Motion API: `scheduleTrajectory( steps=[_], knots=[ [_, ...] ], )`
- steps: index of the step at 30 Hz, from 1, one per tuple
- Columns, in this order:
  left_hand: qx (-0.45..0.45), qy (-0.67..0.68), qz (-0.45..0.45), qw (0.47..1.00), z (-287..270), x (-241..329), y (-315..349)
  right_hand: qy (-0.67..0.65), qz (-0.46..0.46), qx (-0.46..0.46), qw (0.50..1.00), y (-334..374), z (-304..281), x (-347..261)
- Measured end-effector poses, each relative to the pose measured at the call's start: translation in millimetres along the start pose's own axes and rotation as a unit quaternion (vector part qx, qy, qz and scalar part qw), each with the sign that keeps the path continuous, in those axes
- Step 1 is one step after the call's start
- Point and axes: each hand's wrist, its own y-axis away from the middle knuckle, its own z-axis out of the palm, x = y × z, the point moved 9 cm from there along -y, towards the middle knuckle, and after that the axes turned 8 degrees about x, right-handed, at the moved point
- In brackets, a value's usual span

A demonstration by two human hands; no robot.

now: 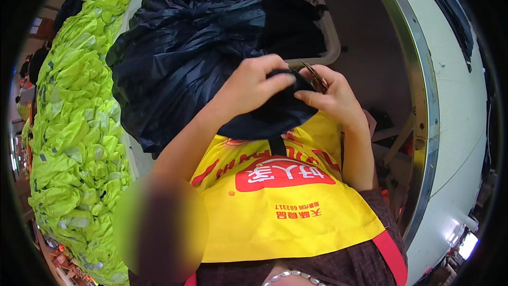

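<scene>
Two-handed grip on a limp, dark navy cloth piece (270,119), held just above a bright yellow fabric apron (317,235) with red straps. At its upper edge, pinched between thumb and curled fingers of the left hand (256,82), a little blurred. At its right end, under the thumb of the right hand (338,98), with fingers closed around slim, bronze-coloured metal snips, probably (316,78). Beyond, a heap of shiny dark navy fabric (185,58), partly covering a white plastic basket (333,45). Far left, crumpled lime-yellow garments (79,127); far right, a pale, metal-edged table (460,127).
</scene>
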Motion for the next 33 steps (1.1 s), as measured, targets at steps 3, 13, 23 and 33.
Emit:
scheduleTrajectory(
  steps=[3,13,23,33],
  knots=[
    [0.120,0.191,-0.013,0.974,-28,-15,-8,0.027,0.058,0.066,0.996,9,-9,20],
    [0.271,0.462,-0.188,0.823,-37,-64,38,-0.380,0.119,0.075,0.914,6,-18,89],
    [0.002,0.115,-0.142,0.983,-50,-43,37,-0.354,0.099,0.002,0.930,17,1,76],
    [-0.061,0.172,-0.263,0.947,11,-54,32,-0.035,0.018,0.136,0.990,19,-19,61]
  ],
)
